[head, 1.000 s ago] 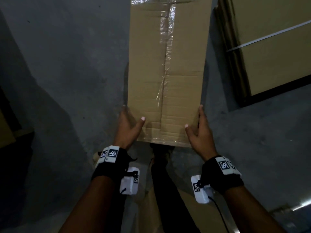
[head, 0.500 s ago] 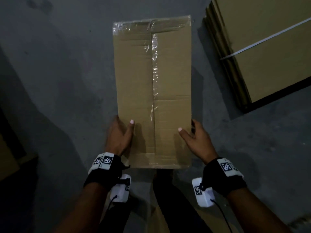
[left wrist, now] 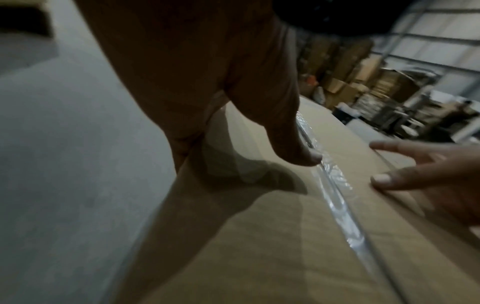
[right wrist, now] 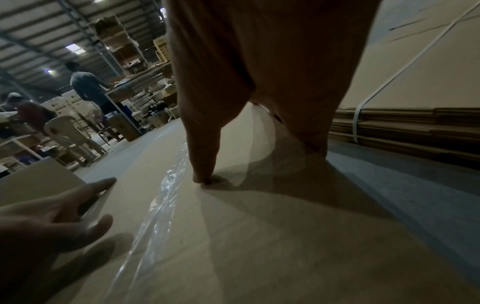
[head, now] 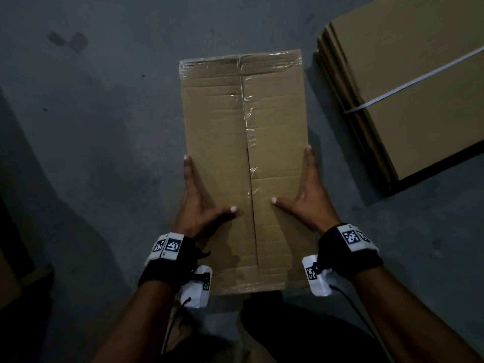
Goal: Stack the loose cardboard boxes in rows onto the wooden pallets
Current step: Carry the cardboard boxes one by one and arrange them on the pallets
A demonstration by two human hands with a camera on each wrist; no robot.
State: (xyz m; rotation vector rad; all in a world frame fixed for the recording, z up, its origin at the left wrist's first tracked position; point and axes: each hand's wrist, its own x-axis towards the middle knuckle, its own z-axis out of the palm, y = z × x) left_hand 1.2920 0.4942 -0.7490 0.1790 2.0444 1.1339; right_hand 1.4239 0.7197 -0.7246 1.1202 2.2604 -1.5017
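A long brown cardboard box (head: 243, 153), sealed with clear tape along its top seam, lies lengthwise in front of me over the grey concrete floor (head: 104, 127). My left hand (head: 199, 203) lies along its left side with straight fingers, the thumb spread across the top. My right hand (head: 309, 197) mirrors it on the right side. The left wrist view shows the box top (left wrist: 272, 236) with my left thumb beside the tape. In the right wrist view my right thumb tip touches the box top (right wrist: 259, 236). Whether the box rests on the floor I cannot tell.
A strapped bundle of flat cardboard sheets (head: 419, 87) lies on the floor to the right of the box. Dark cardboard shapes (head: 10, 258) sit at the left edge. Farther off, the right wrist view shows people (right wrist: 88, 86), a white plastic chair (right wrist: 70, 133) and shelving.
The box has come closer and lower in my view, its far end now visible. Both hands have slid from its near end forward along its sides, thumbs spread wider on top.
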